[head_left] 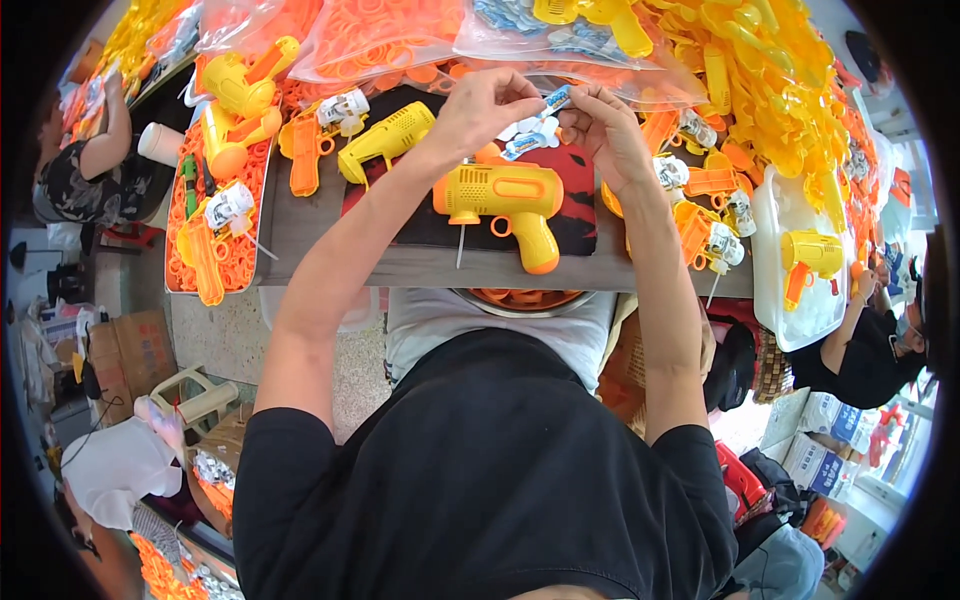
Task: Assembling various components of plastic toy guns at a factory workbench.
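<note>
My left hand (487, 104) and my right hand (604, 130) meet above the table, both pinching a small blue and white sticker strip (556, 99). A second piece of the same sticker material (524, 142) hangs just below my fingers. Under my hands a yellow toy gun with an orange grip (502, 198) lies on a dark red and black mat (580, 190). Another yellow toy gun (386, 136) rests to its left on the mat.
A tray (172, 250) of orange rings and toy guns stands at left. A white tray (775, 270) with a yellow toy gun (812, 255) stands at right. Bags of orange rings (370, 40) and heaps of yellow parts (780, 90) fill the far side. Other people sit at left (85, 160) and right (870, 350).
</note>
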`<state>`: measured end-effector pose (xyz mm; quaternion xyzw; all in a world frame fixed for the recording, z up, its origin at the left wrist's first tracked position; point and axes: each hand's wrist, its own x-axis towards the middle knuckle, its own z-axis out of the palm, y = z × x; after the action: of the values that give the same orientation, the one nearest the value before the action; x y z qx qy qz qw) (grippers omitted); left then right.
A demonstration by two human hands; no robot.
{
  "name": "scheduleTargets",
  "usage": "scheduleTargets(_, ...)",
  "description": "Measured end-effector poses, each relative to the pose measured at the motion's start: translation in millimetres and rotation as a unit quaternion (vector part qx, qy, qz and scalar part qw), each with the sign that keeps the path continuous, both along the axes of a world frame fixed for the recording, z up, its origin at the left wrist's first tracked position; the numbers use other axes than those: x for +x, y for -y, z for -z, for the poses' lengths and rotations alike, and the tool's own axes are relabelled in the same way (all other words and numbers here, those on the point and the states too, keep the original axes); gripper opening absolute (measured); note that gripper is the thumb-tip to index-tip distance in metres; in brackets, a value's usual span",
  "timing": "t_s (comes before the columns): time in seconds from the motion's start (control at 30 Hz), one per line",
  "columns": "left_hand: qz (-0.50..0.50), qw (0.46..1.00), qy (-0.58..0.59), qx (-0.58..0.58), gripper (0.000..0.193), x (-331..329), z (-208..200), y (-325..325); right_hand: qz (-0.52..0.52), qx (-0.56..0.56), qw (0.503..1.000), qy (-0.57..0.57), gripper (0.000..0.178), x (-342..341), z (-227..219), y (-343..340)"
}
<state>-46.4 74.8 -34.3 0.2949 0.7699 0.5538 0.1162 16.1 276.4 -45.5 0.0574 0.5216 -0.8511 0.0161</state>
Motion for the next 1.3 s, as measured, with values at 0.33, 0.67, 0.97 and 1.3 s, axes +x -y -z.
scheduleTargets(0.33, 0.131, 0.922, 0.258, 0.257, 0.031, 9, -3, 11, -0.132, -0.023, 0.99, 0.037, 0.019, 45, -20, 8)
scheduleTargets(0.67, 0.06, 0.995, 0.056, 0.056, 0.029, 34, -7, 34, 0.047, 0.342, 0.937, -0.052, 0.025, 63, -20, 30)
scheduleTargets(0.97, 0.11, 0.924, 0.236, 0.28, 0.034, 50, -9, 23, -0.086, -0.106, 0.987, 0.082, 0.012, 67, -23, 33)
scheduleTargets(1.3, 0.101, 0.985, 0.096, 0.098, 0.034, 48, 3, 47, -0.075, 0.121, 0.99, 0.023, 0.013, 78, -26, 19)
